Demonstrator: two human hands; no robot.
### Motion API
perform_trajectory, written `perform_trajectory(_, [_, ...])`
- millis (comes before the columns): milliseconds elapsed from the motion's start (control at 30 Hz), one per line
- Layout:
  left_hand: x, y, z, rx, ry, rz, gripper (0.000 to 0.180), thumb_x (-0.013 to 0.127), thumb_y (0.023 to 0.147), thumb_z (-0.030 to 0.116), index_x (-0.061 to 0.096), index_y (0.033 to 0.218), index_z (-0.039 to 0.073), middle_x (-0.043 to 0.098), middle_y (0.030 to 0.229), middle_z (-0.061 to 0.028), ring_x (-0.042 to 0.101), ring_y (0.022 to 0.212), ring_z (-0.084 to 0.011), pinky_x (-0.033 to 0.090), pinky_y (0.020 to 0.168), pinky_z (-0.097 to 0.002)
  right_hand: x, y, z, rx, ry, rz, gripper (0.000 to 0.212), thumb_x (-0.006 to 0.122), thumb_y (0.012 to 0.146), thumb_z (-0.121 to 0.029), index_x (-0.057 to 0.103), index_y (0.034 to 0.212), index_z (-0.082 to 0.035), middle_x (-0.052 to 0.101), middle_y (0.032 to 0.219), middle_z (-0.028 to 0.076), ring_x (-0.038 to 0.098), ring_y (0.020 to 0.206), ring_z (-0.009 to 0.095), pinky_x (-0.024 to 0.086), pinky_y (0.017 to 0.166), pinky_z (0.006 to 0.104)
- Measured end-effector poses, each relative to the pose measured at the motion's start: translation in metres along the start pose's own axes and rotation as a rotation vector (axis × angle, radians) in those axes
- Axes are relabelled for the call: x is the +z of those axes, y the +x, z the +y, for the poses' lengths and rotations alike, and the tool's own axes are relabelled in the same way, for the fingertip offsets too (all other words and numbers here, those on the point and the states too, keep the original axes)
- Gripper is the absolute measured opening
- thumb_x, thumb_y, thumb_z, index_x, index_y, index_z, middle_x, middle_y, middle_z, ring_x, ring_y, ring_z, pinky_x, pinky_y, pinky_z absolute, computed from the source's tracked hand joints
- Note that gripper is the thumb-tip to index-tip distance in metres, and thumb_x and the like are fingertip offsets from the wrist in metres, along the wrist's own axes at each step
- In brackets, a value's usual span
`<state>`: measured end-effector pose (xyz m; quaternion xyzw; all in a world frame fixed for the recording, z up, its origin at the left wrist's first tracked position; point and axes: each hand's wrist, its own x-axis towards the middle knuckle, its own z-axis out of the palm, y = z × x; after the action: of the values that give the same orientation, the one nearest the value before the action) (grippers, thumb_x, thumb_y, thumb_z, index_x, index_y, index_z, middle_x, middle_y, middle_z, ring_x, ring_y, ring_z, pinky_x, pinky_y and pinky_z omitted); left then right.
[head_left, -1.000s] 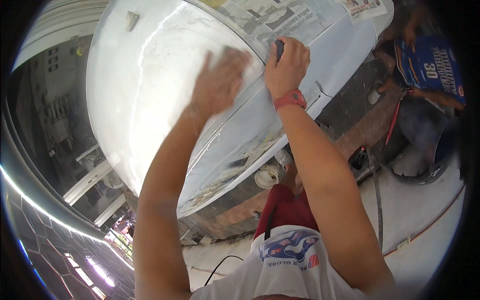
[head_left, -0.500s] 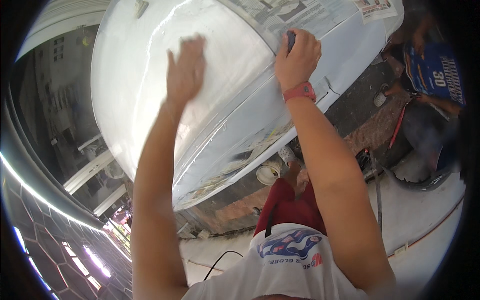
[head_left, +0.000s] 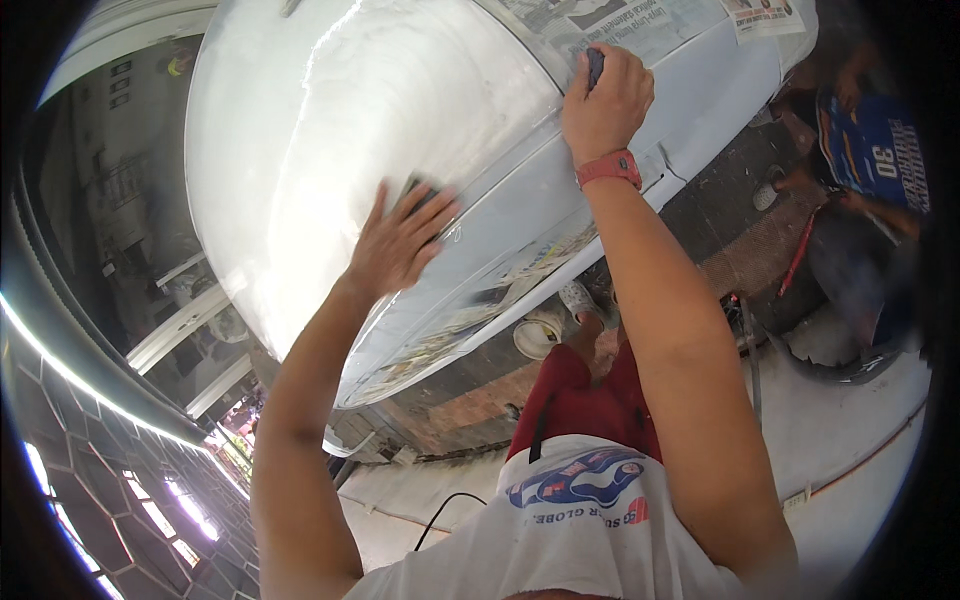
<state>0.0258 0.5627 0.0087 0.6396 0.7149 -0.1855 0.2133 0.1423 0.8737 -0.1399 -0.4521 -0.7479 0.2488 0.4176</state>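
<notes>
A glossy white car body panel (head_left: 270, 200), wet-looking and curved, spreads out below my hands. My left hand (head_left: 395, 245) lies on it near its right-hand edge, fingers stretched and a little blurred, pressing a dark flat pad (head_left: 425, 190) against the surface. Further up and to the right, my right hand (head_left: 607, 105) is closed around a dark, crumpled-looking piece (head_left: 596, 68), perhaps a cloth. It rests by the seam where newspaper (head_left: 640, 30) covers the neighbouring part. A red watch (head_left: 610, 170) is on my right wrist.
At the right, another person in a blue jersey (head_left: 870, 150) crouches near a red-handled tool (head_left: 797, 255). A white bucket (head_left: 537, 337) stands on the floor beside my feet. More newspaper (head_left: 450, 325) covers the car's lower side. A dark cable (head_left: 445, 510) trails over the floor.
My left hand has swept down and to the right across the white panel, and the dark pad under its fingers now shows. My right hand stays by the seam, gripping its dark piece.
</notes>
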Motion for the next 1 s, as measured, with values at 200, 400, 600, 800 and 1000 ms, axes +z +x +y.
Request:
perform_trajectory(200, [-0.048,0.146,0.034,0.118,-0.053,0.331,0.054,0.041,0.116,0.037,0.042,0.169,0.025,0.037,0.177,0.0056,0.030,0.164,-0.0218,0.008,0.136,-0.0654,-0.001,-0.003,-0.005,-0.007,0.017,-0.016,0.024,0.076,0.097,-0.018,0.067,0.119,-0.013,0.068,0.121,0.011,0.059,0.118,0.038,0.042,0.112,0.0555])
perform_trajectory(400, [-0.023,0.067,0.019,0.031,-0.052,0.182,0.055,0.041,0.116,0.039,0.042,0.170,0.025,0.039,0.176,0.0031,0.031,0.164,-0.0259,0.010,0.136,-0.0639,-0.004,0.001,0.003,-0.001,0.003,0.009,0.026,0.074,0.098,-0.017,0.068,0.122,-0.012,0.069,0.121,0.010,0.060,0.118,0.037,0.043,0.111,0.0561])
perform_trajectory(600, [-0.052,0.195,-0.006,0.046,-0.039,0.449,0.056,0.042,0.115,0.037,0.041,0.169,0.024,0.039,0.176,-0.0021,0.033,0.164,-0.0269,0.017,0.134,-0.0633,-0.005,0.007,-0.004,-0.041,0.056,-0.051,0.022,0.073,0.098,-0.016,0.071,0.119,-0.012,0.070,0.121,0.011,0.062,0.117,0.036,0.044,0.108,0.0568])
perform_trajectory(800, [-0.049,0.216,-0.065,-0.443,0.034,0.725,0.058,0.047,0.114,0.031,0.043,0.168,0.012,0.045,0.172,-0.0109,0.041,0.157,-0.0364,0.029,0.127,-0.0657,-0.019,-0.015,-0.069,-0.079,0.227,-0.257,0.021,0.074,0.099,-0.018,0.069,0.118,-0.010,0.067,0.122,0.013,0.059,0.118,0.039,0.044,0.108,0.0569])
perform_trajectory(1000, [-0.043,0.126,0.008,-0.044,-0.250,0.387,0.064,0.058,0.106,0.027,0.046,0.167,0.013,0.043,0.174,-0.0090,0.036,0.162,-0.0357,0.024,0.132,-0.0619,-0.019,-0.016,-0.058,-0.100,0.047,-0.280,0.027,0.073,0.100,-0.019,0.065,0.124,-0.009,0.062,0.129,0.016,0.056,0.123,0.041,0.042,0.110,0.0601])
